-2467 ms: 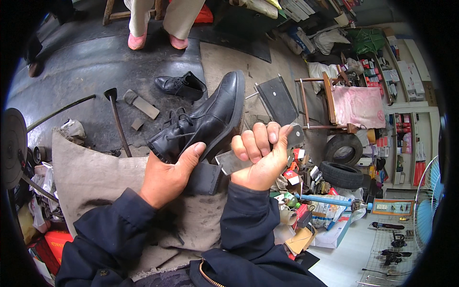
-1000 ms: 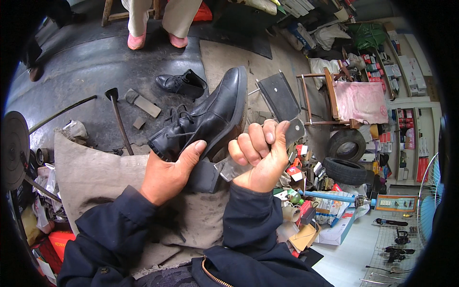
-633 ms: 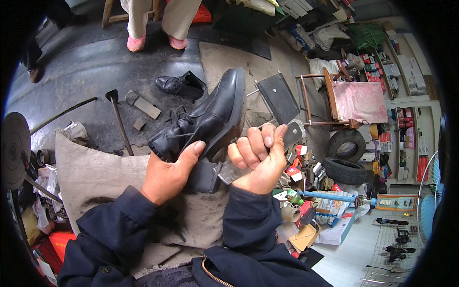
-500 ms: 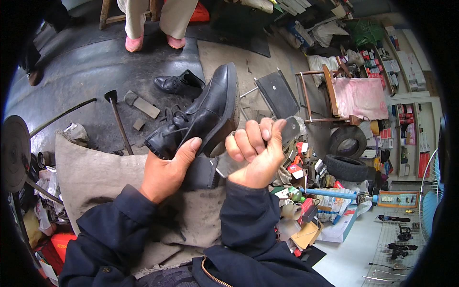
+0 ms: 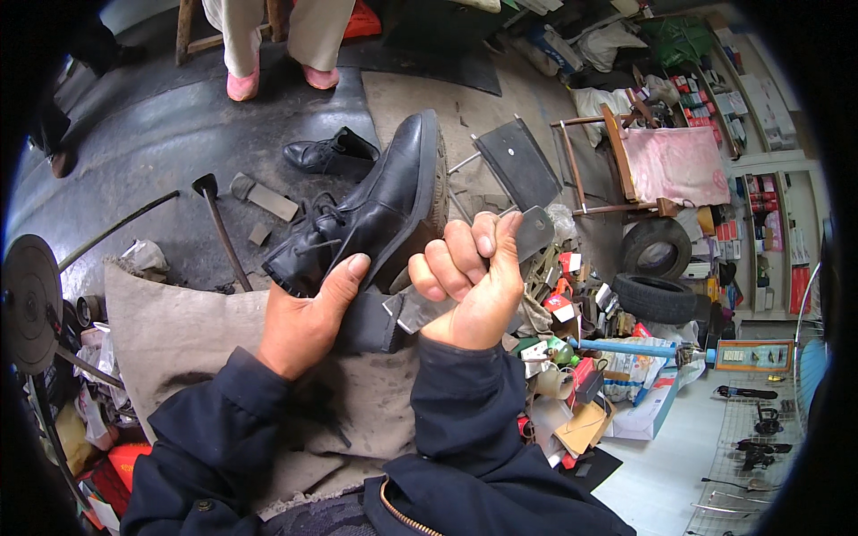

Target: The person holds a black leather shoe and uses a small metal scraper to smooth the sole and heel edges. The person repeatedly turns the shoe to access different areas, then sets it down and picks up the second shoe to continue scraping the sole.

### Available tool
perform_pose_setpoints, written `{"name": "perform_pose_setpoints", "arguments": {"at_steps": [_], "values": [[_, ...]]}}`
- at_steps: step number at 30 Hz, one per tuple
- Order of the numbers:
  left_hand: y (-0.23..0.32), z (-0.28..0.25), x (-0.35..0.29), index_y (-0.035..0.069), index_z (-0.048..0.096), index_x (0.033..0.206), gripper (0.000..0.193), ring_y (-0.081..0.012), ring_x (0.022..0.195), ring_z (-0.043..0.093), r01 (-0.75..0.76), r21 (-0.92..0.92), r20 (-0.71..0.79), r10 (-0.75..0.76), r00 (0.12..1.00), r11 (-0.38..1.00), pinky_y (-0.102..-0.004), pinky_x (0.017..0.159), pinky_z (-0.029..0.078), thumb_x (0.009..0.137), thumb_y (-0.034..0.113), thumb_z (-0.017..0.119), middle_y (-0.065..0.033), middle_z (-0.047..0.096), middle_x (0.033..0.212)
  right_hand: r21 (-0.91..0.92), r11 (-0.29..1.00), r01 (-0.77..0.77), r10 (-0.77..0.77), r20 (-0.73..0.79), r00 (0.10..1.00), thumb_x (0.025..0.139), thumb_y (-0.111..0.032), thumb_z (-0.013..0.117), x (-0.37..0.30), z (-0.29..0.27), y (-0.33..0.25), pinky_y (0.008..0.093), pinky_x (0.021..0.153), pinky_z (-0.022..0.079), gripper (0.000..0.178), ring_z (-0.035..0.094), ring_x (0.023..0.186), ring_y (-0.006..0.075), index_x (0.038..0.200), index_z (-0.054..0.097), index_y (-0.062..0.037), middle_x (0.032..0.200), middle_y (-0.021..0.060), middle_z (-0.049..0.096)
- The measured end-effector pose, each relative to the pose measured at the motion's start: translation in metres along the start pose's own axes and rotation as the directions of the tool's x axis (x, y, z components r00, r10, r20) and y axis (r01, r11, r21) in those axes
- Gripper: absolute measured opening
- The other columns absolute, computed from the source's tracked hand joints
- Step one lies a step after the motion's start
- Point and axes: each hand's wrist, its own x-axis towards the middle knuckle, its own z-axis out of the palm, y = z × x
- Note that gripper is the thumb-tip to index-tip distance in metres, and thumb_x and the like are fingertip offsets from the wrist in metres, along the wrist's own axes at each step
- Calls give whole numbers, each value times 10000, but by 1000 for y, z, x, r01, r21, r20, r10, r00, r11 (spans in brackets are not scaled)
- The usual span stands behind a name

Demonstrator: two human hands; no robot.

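The left hand [image 5: 308, 317] grips the black lace-up shoe [image 5: 366, 210] near its heel, toe tilted far over the apron [image 5: 179, 330]. Just right, the right hand [image 5: 469, 286] is fisted around a flat metal blade [image 5: 534, 230] beside the sole.

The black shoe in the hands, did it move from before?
Yes. The black shoe tipped more upright, its toe now nearer the other shoe lying on the floor.

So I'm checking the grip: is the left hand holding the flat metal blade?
No, the right hand grips the flat metal blade, while the left hand steadies the black shoe.
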Motion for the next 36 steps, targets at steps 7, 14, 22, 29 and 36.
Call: {"name": "perform_pose_setpoints", "arguments": {"at_steps": [7, 14, 22, 29, 36], "values": [[-1, -2, 2, -13, 635, 1150, 239, -115, 969, 586, -85, 77, 14, 85, 996, 993, -275, 867, 469, 956, 127, 627, -36, 675, 1055, -11, 1000, -13, 13, -8, 1000, 1019, -501, 411, -5, -3, -2, 258, 405, 216, 446, 158, 421, 67, 741, 374, -155, 547, -59, 222], [-2, -1, 4, -19, 633, 1166, 247, -125, 981, 590, -123, 98, -1, 124, 992, 988, -282, 885, 466, 958, 112, 614, -45, 679, 1072, 27, 992, -121, 118, 86, 989, 1055, -454, 328, -16, -10, -1, 244, 413, 244, 421, 181, 427, 53, 770, 404, -153, 567, -73, 243], [0, 0, 6, -16, 621, 1217, 288, -145, 1032, 599, -137, 99, 20, 135, 991, 986, -285, 921, 453, 969, 128, 591, -65, 675, 1131, 236, 915, -327, 285, 194, 939, 1060, -430, 322, -7, -20, -24, 234, 408, 239, 402, 200, 426, 51, 788, 413, -149, 571, -72, 250], [8, 6, -7, -19, 624, 1205, 282, -166, 1017, 614, -164, 84, -58, 169, 984, 983, -302, 911, 464, 958, 116, 608, -71, 676, 1118, -700, 710, -72, 153, 54, 987, 945, -244, 631, -31, -4, -49, 214, 417, 281, 236, 325, 431, 42, 1024, 519, -53, 598, -84, 375], [23, 11, -25, -38, 606, 1228, 311, -205, 1056, 609, -317, 222, -5, 326, 945, 922, -328, 940, 448, 951, 104, 608, -112, 674, 1145, -981, -27, 192, 174, 185, 967, 792, -265, 773, -46, 5, -40, 326, 525, 417, 547, 515, 519, 154, 1202, 527, -1, 582, 55, 515]]}}
